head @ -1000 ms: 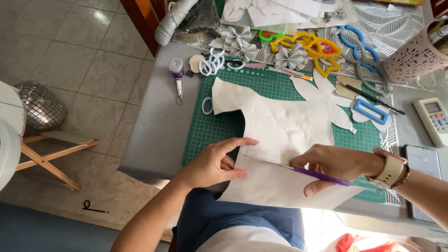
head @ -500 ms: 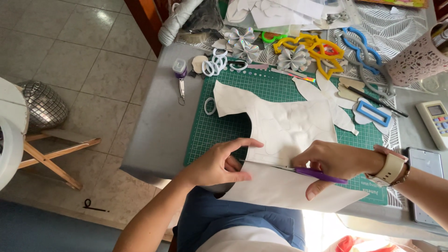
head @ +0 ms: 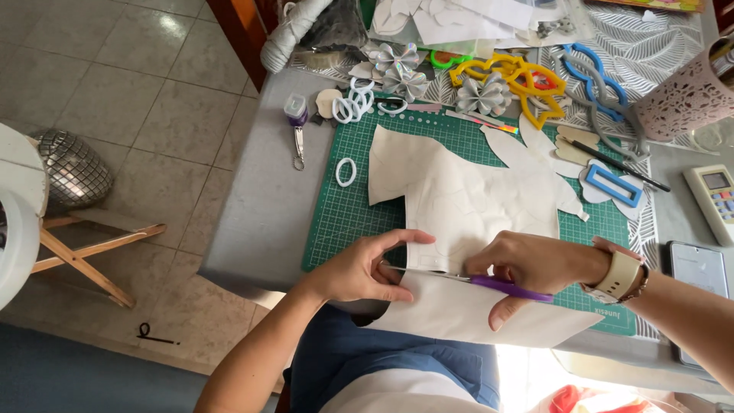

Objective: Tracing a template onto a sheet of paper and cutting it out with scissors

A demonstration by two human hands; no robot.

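One paper sheet (head: 466, 203), one pair of scissors (head: 489, 284), two hands.

LANDMARK: green cutting mat (head: 359, 206) | FREE: bare grey tabletop (head: 264, 206) left of mat, bare mat strip at its left edge | OBSTACLES: white oval ring (head: 345, 171) on that strip; small clipper tool (head: 295, 128) off its upper-left corner; white rings (head: 352, 103), foil bows (head: 397, 73), yellow templates (head: 512, 76) along its far edge; phone (head: 697, 269), remote (head: 715, 200) to its right.

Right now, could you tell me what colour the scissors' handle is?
Purple, on the scissors in the right hand; head view.
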